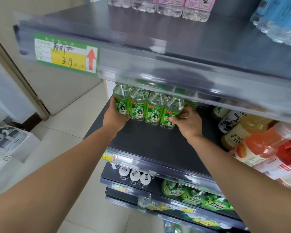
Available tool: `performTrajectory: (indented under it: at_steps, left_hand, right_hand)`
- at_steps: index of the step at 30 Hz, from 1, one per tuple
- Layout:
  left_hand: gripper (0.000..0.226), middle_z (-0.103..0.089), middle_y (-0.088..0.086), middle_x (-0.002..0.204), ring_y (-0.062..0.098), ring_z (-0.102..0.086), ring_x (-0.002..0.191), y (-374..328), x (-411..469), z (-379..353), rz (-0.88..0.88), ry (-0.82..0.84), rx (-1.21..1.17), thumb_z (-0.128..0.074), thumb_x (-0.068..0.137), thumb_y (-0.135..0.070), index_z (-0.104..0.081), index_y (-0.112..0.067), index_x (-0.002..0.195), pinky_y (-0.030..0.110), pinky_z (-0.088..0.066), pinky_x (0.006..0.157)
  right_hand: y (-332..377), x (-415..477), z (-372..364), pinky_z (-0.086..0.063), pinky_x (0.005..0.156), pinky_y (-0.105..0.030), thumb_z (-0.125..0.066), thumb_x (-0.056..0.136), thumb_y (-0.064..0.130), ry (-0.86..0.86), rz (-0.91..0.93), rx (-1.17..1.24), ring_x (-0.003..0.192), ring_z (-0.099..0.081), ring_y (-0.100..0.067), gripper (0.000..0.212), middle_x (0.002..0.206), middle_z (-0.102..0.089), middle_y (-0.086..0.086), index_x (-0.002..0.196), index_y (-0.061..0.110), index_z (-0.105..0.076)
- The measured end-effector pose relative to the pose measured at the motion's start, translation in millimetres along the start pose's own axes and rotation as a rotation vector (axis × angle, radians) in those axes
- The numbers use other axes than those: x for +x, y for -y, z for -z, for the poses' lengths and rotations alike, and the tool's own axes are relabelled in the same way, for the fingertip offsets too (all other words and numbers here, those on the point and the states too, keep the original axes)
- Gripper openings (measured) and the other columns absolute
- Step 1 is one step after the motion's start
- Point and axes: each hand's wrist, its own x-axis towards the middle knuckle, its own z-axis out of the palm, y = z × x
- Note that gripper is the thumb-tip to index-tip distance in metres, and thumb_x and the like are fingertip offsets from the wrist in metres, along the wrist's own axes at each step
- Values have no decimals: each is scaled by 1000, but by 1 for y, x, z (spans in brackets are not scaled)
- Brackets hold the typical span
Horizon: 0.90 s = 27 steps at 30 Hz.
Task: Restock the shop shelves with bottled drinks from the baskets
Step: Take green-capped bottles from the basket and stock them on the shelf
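Observation:
Several lime soda bottles (146, 106) with green labels stand in a row on the dark middle shelf (151, 143), their caps hidden under the shelf above. My left hand (114, 117) grips the leftmost bottle (122, 101) from its left side. My right hand (187, 121) grips the rightmost bottle (172, 111), thumb across its label. Both arms reach in from below, and the row sits between the two hands.
The upper shelf edge (158, 64) with a price tag (66, 53) overhangs the row. Orange and yellow juice bottles (259, 145) crowd the right side of the middle shelf. Lower shelves hold white-capped bottles (134, 176) and green packs (196, 197). A white box (10, 140) sits on the floor, left.

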Motion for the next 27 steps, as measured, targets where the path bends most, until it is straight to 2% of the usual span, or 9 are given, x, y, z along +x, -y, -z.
performTrajectory:
  at_steps: [4, 8, 11, 14, 17, 19, 21, 24, 27]
  left_hand:
    - [62, -67, -1, 116, 29, -62, 106, 2, 2, -1, -33, -2, 42, -66, 82, -13, -37, -34, 133, 49, -55, 85]
    - [70, -64, 0, 117, 29, -60, 107, 4, 4, 3, -19, 61, 41, -65, 81, -10, -30, -35, 137, 51, -53, 88]
    - [73, -60, 6, 122, 33, -56, 112, 0, -2, 4, 28, 86, 80, -63, 82, -6, -25, -22, 142, 46, -51, 88]
    - [52, -59, 15, 120, 37, -56, 109, -10, -20, 2, 49, 59, 220, -55, 84, -2, -38, -8, 133, 37, -45, 75]
    - [39, -60, 19, 120, 38, -57, 109, -23, -46, -7, -26, 124, 345, -57, 86, -8, -49, -3, 125, 35, -41, 75]
    - [42, -60, 18, 124, 37, -57, 113, -34, -66, -15, -90, 206, 410, -58, 89, -14, -51, -6, 130, 34, -42, 78]
    - [48, -58, 14, 131, 33, -56, 119, -45, -88, -25, -154, 292, 410, -59, 91, -15, -49, -8, 137, 33, -44, 89]
    - [42, -59, 8, 132, 25, -56, 119, -61, -125, -43, -236, 396, 399, -59, 92, -17, -54, -9, 133, 29, -41, 99]
    - [32, -65, 8, 121, 26, -60, 109, -69, -168, -67, -360, 471, 477, -59, 91, -19, -61, -10, 122, 33, -48, 94]
  right_hand:
    - [2, 1, -2, -46, 79, -26, -80, 76, 20, -12, 6, -29, 86, -59, -13, 34, 93, -61, 5, 98, 20, -54]
    - [3, -1, -1, -50, 84, -29, -81, 75, 21, 19, -27, -39, 91, -63, -16, 40, 94, -62, 5, 106, 16, -56]
    - [3, -9, 9, -50, 89, -32, -80, 76, 22, 65, -76, -108, 99, -63, -19, 49, 101, -64, 1, 117, 15, -55]
    - [-1, -27, 28, -49, 91, -30, -77, 80, 24, 116, -117, -169, 103, -62, -19, 46, 108, -65, -3, 120, 13, -58]
    - [-7, -51, 52, -51, 89, -32, -76, 80, 26, 123, -142, -215, 96, -64, -18, 36, 95, -64, 2, 111, 15, -63]
    - [-12, -71, 71, -51, 88, -33, -76, 80, 25, 123, -136, -255, 89, -63, -16, 27, 84, -62, 7, 103, 16, -65]
    - [-19, -93, 93, -52, 87, -35, -74, 81, 23, 121, -112, -310, 85, -64, -17, 18, 76, -60, 11, 95, 18, -66]
    - [-32, -128, 130, -52, 85, -36, -70, 82, 21, 127, -117, -423, 89, -66, -22, 12, 81, -67, 5, 93, 20, -67]
    - [-49, -167, 172, -52, 86, -34, -65, 82, 23, 129, -156, -531, 93, -65, -20, 13, 89, -68, 4, 95, 25, -67]
